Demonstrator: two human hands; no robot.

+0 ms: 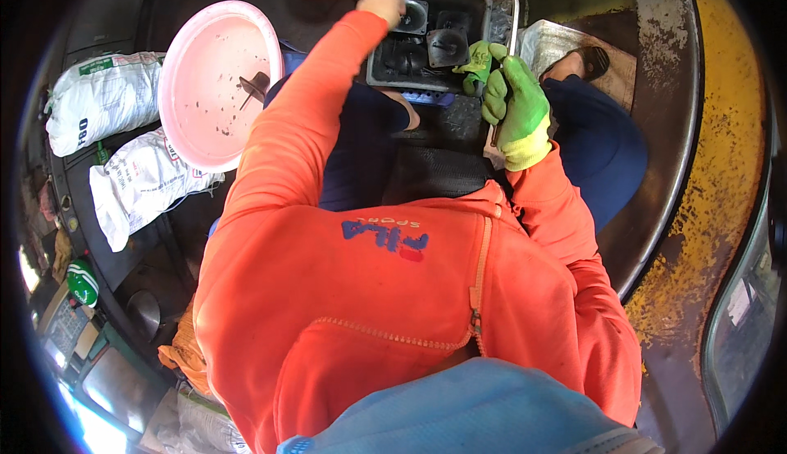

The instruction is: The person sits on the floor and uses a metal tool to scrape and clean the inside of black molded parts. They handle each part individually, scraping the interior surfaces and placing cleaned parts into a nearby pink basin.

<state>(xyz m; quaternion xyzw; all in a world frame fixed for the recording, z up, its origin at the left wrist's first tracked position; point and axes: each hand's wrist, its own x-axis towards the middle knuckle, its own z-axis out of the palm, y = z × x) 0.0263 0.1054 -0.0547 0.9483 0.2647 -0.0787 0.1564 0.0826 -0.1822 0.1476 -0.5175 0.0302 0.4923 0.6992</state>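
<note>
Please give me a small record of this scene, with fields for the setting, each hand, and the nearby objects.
Setting: person in an orange zip jacket, seen from above, working over a dark metal tray
Left hand: bare, resting on a black part at the tray's left end
Right hand: in a green glove, at the tray's right edge, fingers curled; what it grips cannot be told
Tray contents: black round parts
Nearby left: pink basin with a small dark piece inside; two white sacks
Nearby right: sandalled foot

A pink round basin [215, 85] sits beside two white sacks [102, 102], a sandal [584, 62] opposite.
</note>
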